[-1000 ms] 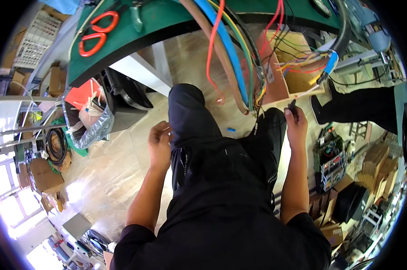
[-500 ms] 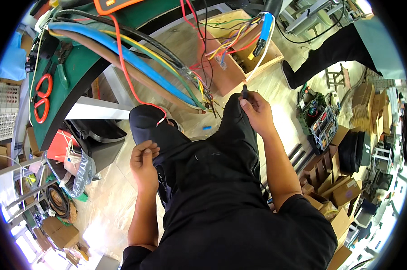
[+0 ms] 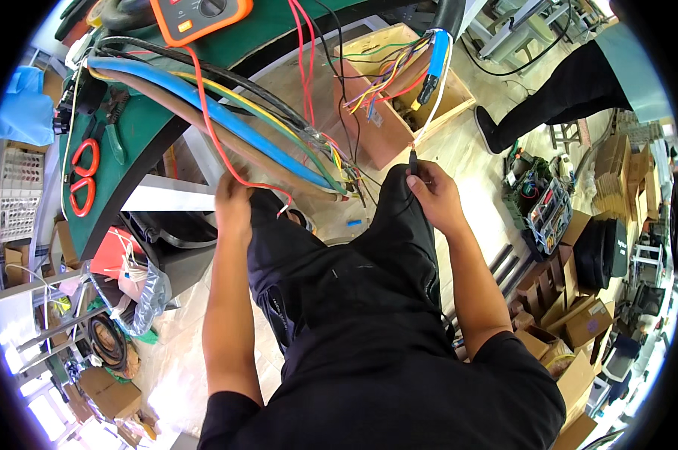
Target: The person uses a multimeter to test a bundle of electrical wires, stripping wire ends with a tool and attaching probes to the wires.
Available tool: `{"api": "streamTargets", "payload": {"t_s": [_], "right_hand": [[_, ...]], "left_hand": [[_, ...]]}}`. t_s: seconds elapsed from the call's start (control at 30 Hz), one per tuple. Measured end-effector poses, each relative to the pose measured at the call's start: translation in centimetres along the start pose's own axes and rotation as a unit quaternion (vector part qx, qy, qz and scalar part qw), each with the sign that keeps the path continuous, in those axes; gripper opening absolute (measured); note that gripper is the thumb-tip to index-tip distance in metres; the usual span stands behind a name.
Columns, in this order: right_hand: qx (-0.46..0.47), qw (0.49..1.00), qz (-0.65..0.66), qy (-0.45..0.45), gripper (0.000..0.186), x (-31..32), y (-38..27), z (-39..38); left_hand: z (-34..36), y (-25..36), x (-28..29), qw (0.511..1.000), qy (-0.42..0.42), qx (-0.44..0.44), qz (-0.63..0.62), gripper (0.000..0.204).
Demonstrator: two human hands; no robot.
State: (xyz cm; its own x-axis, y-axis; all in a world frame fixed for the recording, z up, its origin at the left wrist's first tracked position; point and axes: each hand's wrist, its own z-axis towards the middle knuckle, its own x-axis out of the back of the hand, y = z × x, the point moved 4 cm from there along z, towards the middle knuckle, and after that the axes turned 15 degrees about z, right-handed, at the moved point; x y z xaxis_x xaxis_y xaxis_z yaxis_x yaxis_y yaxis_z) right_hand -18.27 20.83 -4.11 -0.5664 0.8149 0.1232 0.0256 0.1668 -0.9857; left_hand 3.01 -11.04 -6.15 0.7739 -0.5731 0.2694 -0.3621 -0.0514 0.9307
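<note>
The right hand (image 3: 435,199) pinches a black probe (image 3: 413,160), its tip at a white wire's (image 3: 434,111) lower end, out past the desk's (image 3: 142,116) near edge. The blurred left hand (image 3: 234,204) meets the red cord (image 3: 201,94) hanging over that edge; whether it grips, I cannot tell.

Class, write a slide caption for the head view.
Right hand holding a black probe by a white wire; left hand beside a red lead.

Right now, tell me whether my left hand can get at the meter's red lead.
Probably yes: the red lead hangs right by the left hand, with nothing visible in between; blur hides whether they touch.
</note>
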Motion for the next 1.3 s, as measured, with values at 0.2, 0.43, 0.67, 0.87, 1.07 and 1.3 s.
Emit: {"api": "streamTargets", "payload": {"t_s": [0.2,0.43,0.67,0.87,1.07,1.3], "right_hand": [[0.038,0.997,-0.059,0.027,0.038,-1.1,-1.7,0.6],[0.146,0.989,0.001,-0.037,0.038,-6.7,-7.1,0.7],[0.190,0.981,0.016,0.030,0.057,-13.8,-6.5,9.6],[0.129,0.988,-0.082,-0.037,0.071,-15.0,-7.3,13.0],[0.067,0.996,0.023,-0.056,0.078,-15.9,-3.7,15.1],[-0.042,0.966,0.120,-0.227,0.052,-16.9,-0.3,16.3]], "left_hand": [[6.4,0.6,-3.7,0.983,0.002,0.048,-0.177,0.043],[-3.1,4.7,-2.2,0.970,-0.049,-0.123,-0.202,0.059],[-11.0,6.0,-0.1,0.978,0.060,-0.154,0.130,0.029],[-17.1,6.7,1.2,0.970,0.013,-0.226,0.089,0.035],[-19.0,9.0,0.4,0.942,-0.117,-0.265,0.171,0.025],[-18.8,9.5,-1.0,0.911,-0.115,-0.311,0.244,0.025]]}}
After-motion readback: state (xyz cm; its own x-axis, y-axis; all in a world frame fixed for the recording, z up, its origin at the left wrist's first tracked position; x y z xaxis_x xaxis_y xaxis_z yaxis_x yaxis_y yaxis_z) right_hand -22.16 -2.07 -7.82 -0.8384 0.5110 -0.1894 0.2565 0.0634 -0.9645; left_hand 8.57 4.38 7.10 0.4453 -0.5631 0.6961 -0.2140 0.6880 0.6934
